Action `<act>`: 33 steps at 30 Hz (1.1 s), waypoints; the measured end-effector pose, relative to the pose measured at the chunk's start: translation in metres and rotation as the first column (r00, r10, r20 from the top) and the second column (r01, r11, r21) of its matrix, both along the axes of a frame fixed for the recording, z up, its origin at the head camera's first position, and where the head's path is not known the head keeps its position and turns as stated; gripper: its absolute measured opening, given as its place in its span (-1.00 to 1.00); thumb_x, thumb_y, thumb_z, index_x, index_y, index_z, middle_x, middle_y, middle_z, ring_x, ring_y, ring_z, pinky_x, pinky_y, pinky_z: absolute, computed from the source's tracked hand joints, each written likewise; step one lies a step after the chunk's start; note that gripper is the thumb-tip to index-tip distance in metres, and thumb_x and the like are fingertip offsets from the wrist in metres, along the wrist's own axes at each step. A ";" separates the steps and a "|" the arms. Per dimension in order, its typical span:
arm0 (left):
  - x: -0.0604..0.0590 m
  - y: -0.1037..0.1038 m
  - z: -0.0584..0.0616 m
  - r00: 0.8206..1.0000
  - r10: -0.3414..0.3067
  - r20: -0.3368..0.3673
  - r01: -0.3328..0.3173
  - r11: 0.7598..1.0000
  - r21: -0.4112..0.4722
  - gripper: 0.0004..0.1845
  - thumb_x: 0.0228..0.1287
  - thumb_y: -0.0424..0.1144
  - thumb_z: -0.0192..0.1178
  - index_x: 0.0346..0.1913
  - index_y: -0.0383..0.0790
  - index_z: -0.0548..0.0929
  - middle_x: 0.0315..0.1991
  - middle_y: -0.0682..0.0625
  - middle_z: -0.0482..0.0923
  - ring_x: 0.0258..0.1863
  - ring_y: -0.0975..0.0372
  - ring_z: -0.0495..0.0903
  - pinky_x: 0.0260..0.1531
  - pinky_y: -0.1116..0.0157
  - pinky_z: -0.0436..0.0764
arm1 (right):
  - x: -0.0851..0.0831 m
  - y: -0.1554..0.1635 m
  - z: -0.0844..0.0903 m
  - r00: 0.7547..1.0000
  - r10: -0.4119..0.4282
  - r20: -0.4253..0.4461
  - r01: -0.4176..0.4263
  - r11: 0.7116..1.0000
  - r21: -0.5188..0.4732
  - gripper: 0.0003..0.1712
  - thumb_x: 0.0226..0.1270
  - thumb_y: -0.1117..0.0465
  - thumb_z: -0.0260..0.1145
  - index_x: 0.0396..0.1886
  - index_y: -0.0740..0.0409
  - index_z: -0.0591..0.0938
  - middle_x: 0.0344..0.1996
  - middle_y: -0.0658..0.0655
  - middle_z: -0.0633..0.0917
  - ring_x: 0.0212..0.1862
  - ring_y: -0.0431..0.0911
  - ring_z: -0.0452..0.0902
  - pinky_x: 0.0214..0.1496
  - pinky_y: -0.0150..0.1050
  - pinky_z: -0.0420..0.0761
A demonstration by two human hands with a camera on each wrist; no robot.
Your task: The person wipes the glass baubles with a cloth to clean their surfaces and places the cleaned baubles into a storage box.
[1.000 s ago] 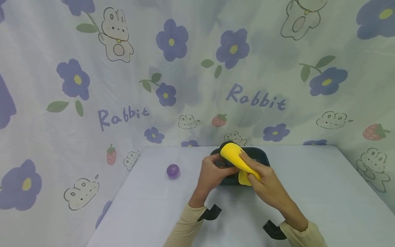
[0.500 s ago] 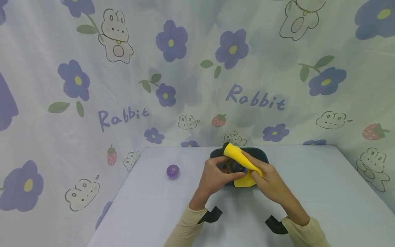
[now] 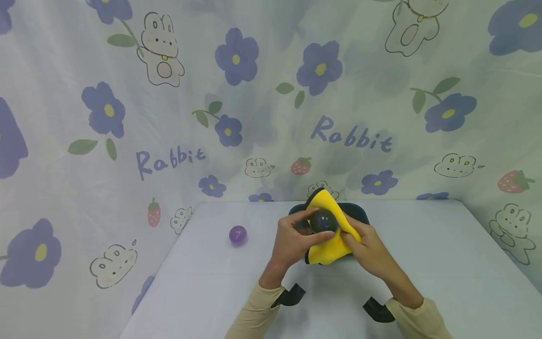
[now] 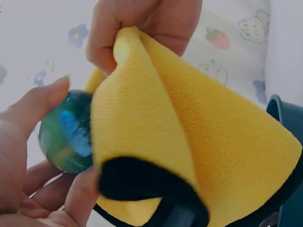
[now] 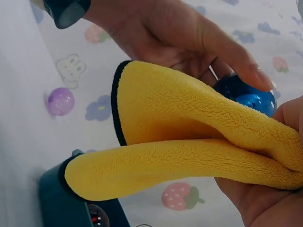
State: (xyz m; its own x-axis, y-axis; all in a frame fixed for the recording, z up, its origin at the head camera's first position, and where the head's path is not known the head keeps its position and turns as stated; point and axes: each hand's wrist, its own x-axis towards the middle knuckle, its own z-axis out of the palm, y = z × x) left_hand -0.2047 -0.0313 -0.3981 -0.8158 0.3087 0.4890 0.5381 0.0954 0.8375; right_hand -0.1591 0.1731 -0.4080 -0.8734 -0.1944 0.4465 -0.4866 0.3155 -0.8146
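Observation:
My left hand (image 3: 291, 241) grips a dark see-through ball (image 3: 323, 221) between thumb and fingers. In the left wrist view the same ball (image 4: 66, 135) looks green with a blue shape inside. A yellow fleecy cloth (image 4: 137, 99) with a black border lies against the ball's right side, covering part of it there. Bunched in the fingers of my right hand (image 3: 367, 248), the cloth fans out behind and below the ball in the head view. Both hands are raised over a dark teal bin (image 3: 359, 213), which the cloth and hands largely hide.
A purple ball (image 3: 238, 235) rests on the white table (image 3: 203, 287), left of my hands. Inside the bin (image 5: 49, 198), the right wrist view shows a clear ball with red inside (image 5: 98, 216). A patterned curtain (image 3: 271, 103) hangs behind the table.
The cloth has gone from a folded roll to a spread sheet behind the ball. The ball, mostly covered a second ago, now shows in my left hand. The purple ball has stayed put.

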 end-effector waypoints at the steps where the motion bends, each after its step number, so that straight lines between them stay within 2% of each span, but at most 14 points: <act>1: 0.000 0.000 0.000 1.000 0.003 0.005 -0.003 1.000 0.018 -0.45 0.04 -0.17 0.62 0.16 -0.12 0.75 0.06 -0.12 0.77 -0.35 0.20 0.77 -0.25 0.32 0.80 | 0.001 -0.001 0.000 1.000 -0.002 0.006 0.002 1.000 -0.001 -0.43 0.52 0.41 0.09 0.49 0.37 0.39 -0.26 0.19 0.64 -0.39 -0.18 0.54 -0.34 -0.33 0.67; 9: -0.004 0.004 -0.004 1.000 0.018 0.009 -0.019 0.988 0.151 -0.49 0.07 -0.20 0.59 0.14 -0.15 0.76 0.04 -0.14 0.77 -0.11 0.21 0.80 -0.16 0.26 0.81 | 0.006 -0.006 0.002 0.999 -0.041 0.030 0.041 0.999 0.015 -0.44 0.53 0.39 0.11 0.47 0.44 0.37 -0.30 0.20 0.61 -0.38 -0.17 0.52 -0.34 -0.33 0.64; 17: -0.003 0.006 -0.005 0.997 0.053 0.062 -0.065 0.975 0.213 -0.45 0.07 -0.17 0.59 0.17 -0.15 0.72 0.05 -0.14 0.77 -0.04 0.18 0.78 -0.11 0.25 0.80 | 0.011 -0.011 0.005 0.996 -0.076 0.043 0.074 0.997 0.033 -0.41 0.50 0.40 0.13 0.48 0.45 0.36 -0.27 0.22 0.61 -0.38 -0.16 0.50 -0.36 -0.34 0.61; 23: -0.002 0.002 -0.003 0.989 0.097 0.114 -0.117 0.975 0.188 -0.36 0.08 -0.10 0.59 0.27 -0.08 0.66 0.13 -0.09 0.73 0.09 0.17 0.73 0.02 0.30 0.76 | 0.018 -0.014 0.011 0.993 -0.108 0.038 0.105 0.992 0.070 -0.40 0.49 0.39 0.15 0.48 0.45 0.37 -0.17 0.28 0.67 -0.45 -0.20 0.47 -0.41 -0.36 0.60; 25: -0.002 0.000 -0.003 0.988 0.095 0.118 -0.115 0.978 0.174 -0.35 0.08 -0.07 0.60 0.27 -0.07 0.67 0.15 -0.07 0.72 0.13 0.14 0.72 0.09 0.24 0.74 | 0.020 -0.015 0.012 0.993 -0.119 0.025 0.116 0.990 0.075 -0.40 0.47 0.39 0.16 0.47 0.44 0.38 -0.14 0.28 0.69 -0.48 -0.22 0.45 -0.46 -0.37 0.58; 30: -0.005 -0.004 -0.003 0.990 0.082 0.118 -0.095 0.990 0.106 -0.35 0.10 -0.01 0.58 0.27 -0.08 0.67 0.22 -0.04 0.69 0.21 0.12 0.68 0.21 0.06 0.68 | 0.024 -0.014 0.014 0.991 -0.136 -0.010 0.136 0.988 0.078 -0.39 0.45 0.40 0.18 0.48 0.35 0.40 -0.42 0.13 0.58 -0.61 -0.27 0.33 -0.60 -0.38 0.48; 33: -0.004 -0.006 -0.002 0.989 0.076 0.128 -0.084 0.995 0.058 -0.41 0.09 -0.02 0.58 0.21 -0.07 0.71 0.16 -0.02 0.72 0.12 0.15 0.70 0.14 0.17 0.74 | 0.025 -0.014 0.015 0.990 -0.139 -0.031 0.141 0.987 0.081 -0.39 0.46 0.41 0.18 0.49 0.32 0.41 -0.53 0.05 0.48 -0.66 -0.29 0.28 -0.64 -0.39 0.45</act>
State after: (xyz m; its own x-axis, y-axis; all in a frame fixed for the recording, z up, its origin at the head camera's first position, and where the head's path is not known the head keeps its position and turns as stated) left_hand -0.2090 -0.0374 -0.3999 -0.8927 0.2116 0.3979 0.4213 0.0784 0.9035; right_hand -0.1336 0.1594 -0.3933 -0.8832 -0.1083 0.4563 -0.4531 0.4482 -0.7706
